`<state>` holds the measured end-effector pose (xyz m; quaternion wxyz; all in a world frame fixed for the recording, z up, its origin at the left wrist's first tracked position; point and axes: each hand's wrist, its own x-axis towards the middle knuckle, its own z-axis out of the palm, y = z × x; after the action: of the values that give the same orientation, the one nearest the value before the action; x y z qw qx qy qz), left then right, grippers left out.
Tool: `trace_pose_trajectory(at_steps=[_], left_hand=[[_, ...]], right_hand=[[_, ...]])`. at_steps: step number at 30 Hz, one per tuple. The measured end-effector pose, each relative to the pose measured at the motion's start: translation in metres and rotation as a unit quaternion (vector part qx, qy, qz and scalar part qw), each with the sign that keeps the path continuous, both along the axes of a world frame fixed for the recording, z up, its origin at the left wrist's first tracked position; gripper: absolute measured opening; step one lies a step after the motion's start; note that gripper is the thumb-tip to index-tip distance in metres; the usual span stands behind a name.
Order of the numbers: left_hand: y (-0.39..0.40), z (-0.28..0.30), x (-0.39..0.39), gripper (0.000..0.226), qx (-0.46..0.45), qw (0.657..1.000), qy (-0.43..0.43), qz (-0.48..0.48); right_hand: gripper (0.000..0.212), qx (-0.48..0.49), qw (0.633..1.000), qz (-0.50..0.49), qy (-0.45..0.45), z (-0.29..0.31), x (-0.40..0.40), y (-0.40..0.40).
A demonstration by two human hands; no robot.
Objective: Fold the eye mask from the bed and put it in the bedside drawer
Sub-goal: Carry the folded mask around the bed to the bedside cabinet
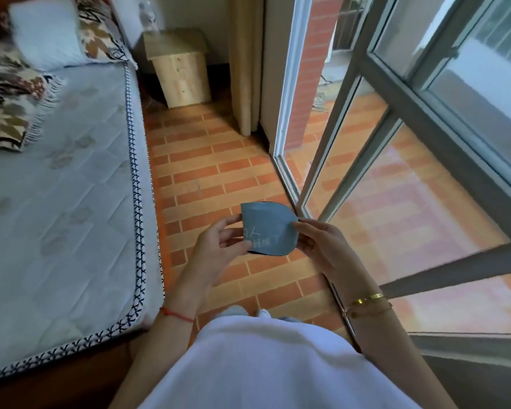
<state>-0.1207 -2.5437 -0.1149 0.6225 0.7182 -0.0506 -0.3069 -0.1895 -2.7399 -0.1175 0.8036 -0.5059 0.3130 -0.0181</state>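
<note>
Eye mask (268, 228) folded in half, held over tiled floor (207, 172); left hand (216, 246) pinches its left edge, right hand (322, 243) its right edge; bedside cabinet (180, 69) well ahead, beside bed (59, 187).

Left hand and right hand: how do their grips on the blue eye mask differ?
The left hand pinches the folded blue fabric eye mask at its lower left edge; the right hand pinches its right edge. The left wrist wears a red string, the right wrist gold bracelets. Both grips hold it above the tiled floor.
</note>
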Motion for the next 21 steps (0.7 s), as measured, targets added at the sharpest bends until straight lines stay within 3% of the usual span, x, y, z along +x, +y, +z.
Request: trace_pose_trajectory(at_steps=[21], left_hand=[[-0.037, -0.001, 0.061, 0.056, 0.036, 0.995, -0.015, 0.095]], right_hand=[[0.01, -0.006, 0.994, 0.111, -0.02, -0.001, 0.098, -0.046]])
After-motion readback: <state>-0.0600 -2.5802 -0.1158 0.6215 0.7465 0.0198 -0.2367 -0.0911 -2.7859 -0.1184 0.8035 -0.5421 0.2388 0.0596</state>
